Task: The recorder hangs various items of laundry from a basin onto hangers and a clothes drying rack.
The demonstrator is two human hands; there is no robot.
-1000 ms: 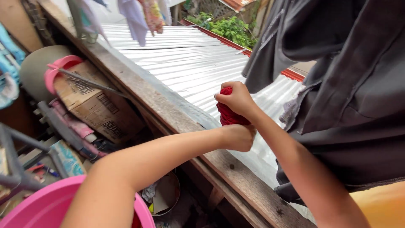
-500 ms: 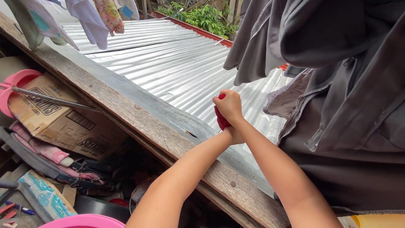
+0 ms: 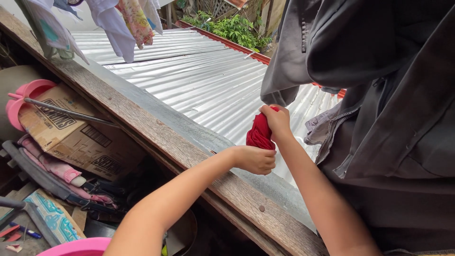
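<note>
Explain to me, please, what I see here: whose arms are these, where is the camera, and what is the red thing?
There is no machine here. The camera sits on a person's head and looks down, so the two bare arms are that person's own. The left hand grips the lower end of a twisted red cloth, and the right hand grips its upper end. The hands are above a corrugated metal roof, just beyond a worn wooden ledge. Dark grey clothes hang at the right. More washing hangs at the top left. Below the ledge lie a cardboard box and the rim of a pink basin.
</note>
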